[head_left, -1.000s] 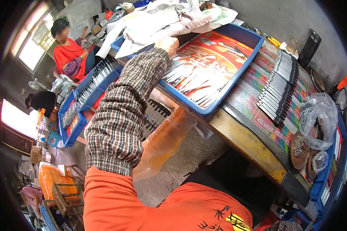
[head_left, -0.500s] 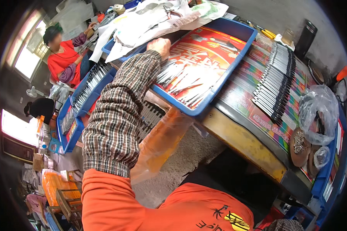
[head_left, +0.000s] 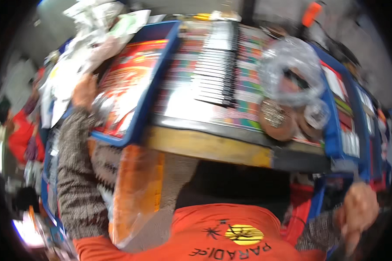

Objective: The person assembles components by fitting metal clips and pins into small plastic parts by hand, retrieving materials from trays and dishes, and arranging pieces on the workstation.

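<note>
Blue tray [head_left: 157, 87] at our left hand [head_left: 85, 91], we find our right hand [head_left: 359, 206] newly in view, well apart, widening our reach, though we cannot tell either grip.

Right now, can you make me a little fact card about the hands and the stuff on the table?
Left hand: blurred, at the left blue tray; its grip is unclear
Right hand: blurred, below the table's right end; can't tell if it holds anything
Middle: slim dark-ended sticks in a row
Right of sticks: clear plastic bag, brown dish with tiny bits
</note>
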Demonstrator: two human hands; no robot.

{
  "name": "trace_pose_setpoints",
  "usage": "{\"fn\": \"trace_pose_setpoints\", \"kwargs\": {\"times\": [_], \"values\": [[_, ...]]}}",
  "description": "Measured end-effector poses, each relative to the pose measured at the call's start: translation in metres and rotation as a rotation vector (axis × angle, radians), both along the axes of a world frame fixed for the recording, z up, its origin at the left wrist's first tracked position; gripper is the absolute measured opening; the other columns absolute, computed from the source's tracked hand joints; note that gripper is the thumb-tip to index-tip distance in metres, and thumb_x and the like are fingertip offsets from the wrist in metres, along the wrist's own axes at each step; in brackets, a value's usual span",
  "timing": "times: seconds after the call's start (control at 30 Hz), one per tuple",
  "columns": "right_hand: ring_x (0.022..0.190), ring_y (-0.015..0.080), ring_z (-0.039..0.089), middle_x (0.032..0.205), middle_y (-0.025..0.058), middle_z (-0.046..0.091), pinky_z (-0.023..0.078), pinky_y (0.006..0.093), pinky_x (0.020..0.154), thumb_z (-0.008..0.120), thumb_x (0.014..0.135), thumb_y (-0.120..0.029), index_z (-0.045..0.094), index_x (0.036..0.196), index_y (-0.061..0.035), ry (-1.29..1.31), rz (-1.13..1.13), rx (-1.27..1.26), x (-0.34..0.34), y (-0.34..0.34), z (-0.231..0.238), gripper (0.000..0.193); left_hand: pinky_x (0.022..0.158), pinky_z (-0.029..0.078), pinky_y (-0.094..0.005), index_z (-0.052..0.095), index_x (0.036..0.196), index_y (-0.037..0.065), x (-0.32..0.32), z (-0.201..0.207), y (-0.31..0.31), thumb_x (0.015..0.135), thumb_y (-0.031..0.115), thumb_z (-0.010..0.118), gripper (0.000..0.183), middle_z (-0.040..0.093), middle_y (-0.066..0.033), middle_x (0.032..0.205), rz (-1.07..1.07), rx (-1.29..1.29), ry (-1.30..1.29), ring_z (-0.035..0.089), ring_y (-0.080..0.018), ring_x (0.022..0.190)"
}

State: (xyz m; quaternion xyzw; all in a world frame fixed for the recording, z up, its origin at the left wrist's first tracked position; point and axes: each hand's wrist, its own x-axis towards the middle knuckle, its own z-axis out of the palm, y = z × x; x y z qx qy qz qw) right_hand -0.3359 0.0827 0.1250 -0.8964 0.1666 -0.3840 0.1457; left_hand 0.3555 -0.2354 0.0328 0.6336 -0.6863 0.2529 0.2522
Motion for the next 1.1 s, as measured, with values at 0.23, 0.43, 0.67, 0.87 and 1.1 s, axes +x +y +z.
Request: {"fn": "trace_pose_setpoints", "kwargs": {"times": [0.23,0.43,0.67,0.87,1.1], "values": [[0.045,0.0062,0.043,0.052,-0.0007,0.049,0.028,0.0234,0.042,0.064,0.079,-0.003,0.058,0.061,-0.0014,-0.39,-1.006,0.298,0.031,-0.049,-0.001,0.019,0.06,0.043,-0.028,0.058,0.098,0.004,-0.023,0.012,0.028,0.1,0.018,0.049,0.017,0.052,-0.0066,0.075,-0.208,0.201,0.365,0.046,-0.0106,0.064],[0.047,0.0025,0.041,0.054,-0.0022,0.05,0.029,0.0204,0.044,0.065,0.089,-0.015,0.063,0.069,-0.0004,-0.266,-1.297,0.441,-0.055,-0.064,-0.013,0.024,0.062,0.035,-0.0189,0.059,0.099,-0.002,-0.128,0.015,0.066,0.1,0.01,0.05,0.015,0.05,0.0033,0.082,-0.554,0.169,0.605,0.042,-0.004,0.071],[0.067,0.0234,0.06,0.072,0.0134,0.064,0.047,0.0354,0.063,0.061,0.084,-0.015,0.067,0.087,0.0051,0.316,-1.43,0.251,-0.137,-0.072,-0.041,0.021,0.068,0.035,-0.0181,0.059,0.097,-0.001,-0.208,0.022,0.117,0.094,0.002,0.055,0.006,0.052,0.003,0.085,-0.65,0.456,0.787,0.044,-0.0036,0.076],[0.096,0.0356,0.063,0.101,0.0216,0.067,0.048,0.0437,0.088,0.055,0.081,-0.007,0.069,0.1,0.0028,0.594,-1.532,0.318,-0.182,-0.084,-0.057,0.026,0.08,0.041,-0.0209,0.059,0.098,-0.004,-0.248,0.018,0.139,0.089,-0.005,0.055,0.01,0.058,-0.0023,0.089,-0.644,0.48,0.744,0.052,-0.008,0.085],[0.1,0.0354,0.062,0.11,0.0211,0.065,0.047,0.0434,0.09,0.057,0.079,-0.011,0.067,0.11,-0.0023,0.677,-1.487,0.484,-0.19,-0.093,-0.06,0.033,0.076,0.042,-0.0221,0.058,0.096,-0.004,-0.259,0.007,0.145,0.087,-0.008,0.053,0.011,0.054,-0.0032,0.085,-0.59,0.569,0.749,0.051,-0.0109,0.08]]}}
